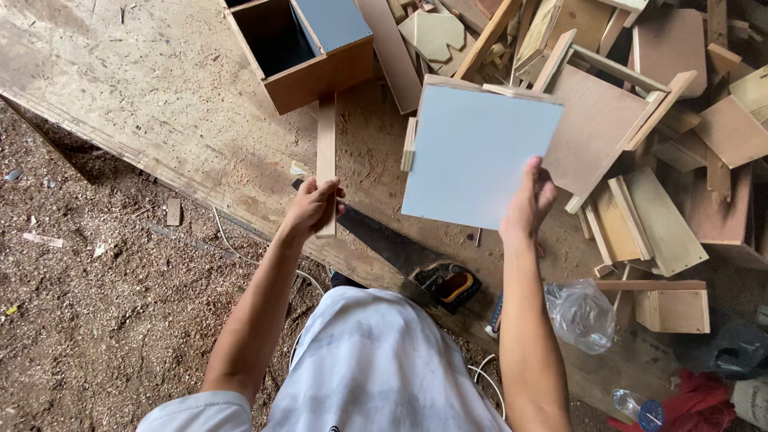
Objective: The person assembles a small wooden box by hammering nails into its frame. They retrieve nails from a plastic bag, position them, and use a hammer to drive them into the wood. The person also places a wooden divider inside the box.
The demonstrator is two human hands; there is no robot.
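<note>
A sawdust-strewn plywood workbench [160,104] fills the view above a dirt floor. The left hand [314,206] has its fingers wrapped around the lower end of a narrow pale wooden strip [326,148], which points to twelve o'clock. The right hand [528,202] pinches the lower right corner of a square pale-blue laminated panel [476,152]. A black-bladed handsaw [400,252] lies between the forearms. Wooden offcuts [656,160] pile at three o'clock; an open brown wooden box [308,48] stands at twelve.
</note>
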